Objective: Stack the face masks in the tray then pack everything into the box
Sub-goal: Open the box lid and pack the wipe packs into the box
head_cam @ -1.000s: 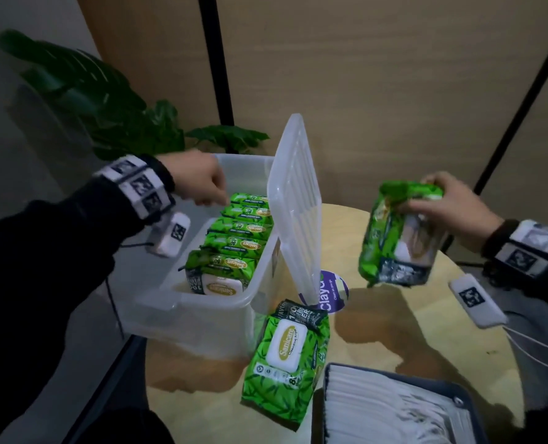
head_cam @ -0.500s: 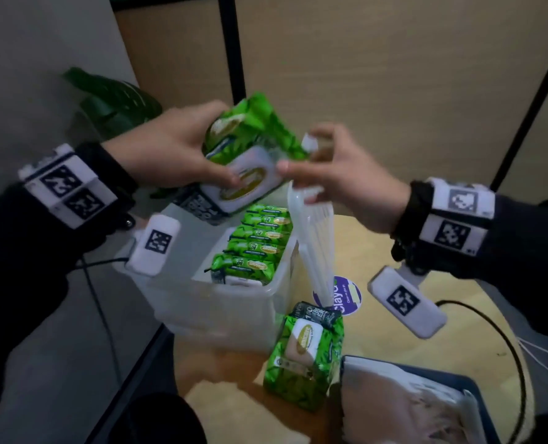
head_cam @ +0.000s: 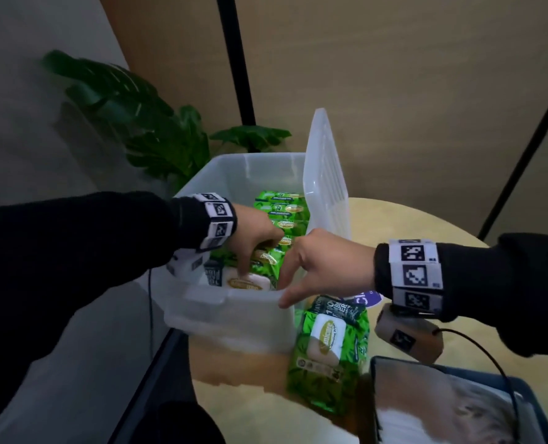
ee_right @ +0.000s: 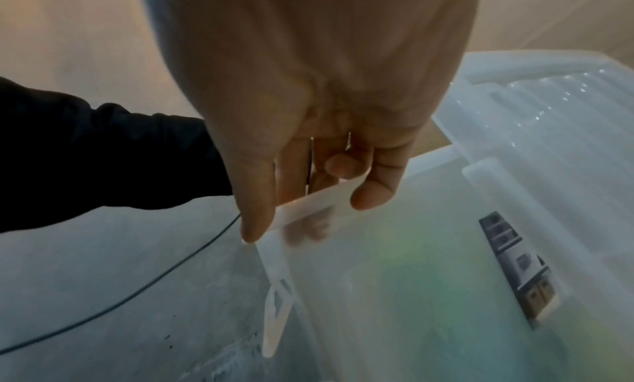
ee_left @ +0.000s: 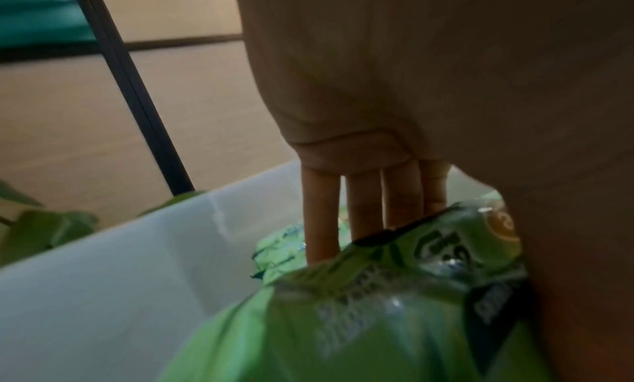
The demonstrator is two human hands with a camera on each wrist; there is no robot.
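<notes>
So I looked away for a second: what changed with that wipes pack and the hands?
The pack went from the right hand to the left hand, then down into the box, where the left hand pushes it in. The right hand now grips the box rim. The other pack and the tray stayed put.

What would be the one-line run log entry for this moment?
left hand: pushing wipes pack into box | right hand: holding box rim | one pack on table

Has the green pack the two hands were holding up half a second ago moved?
Yes. The green pack has gone down into the clear box, at its near end; the left hand holds it there.
</notes>
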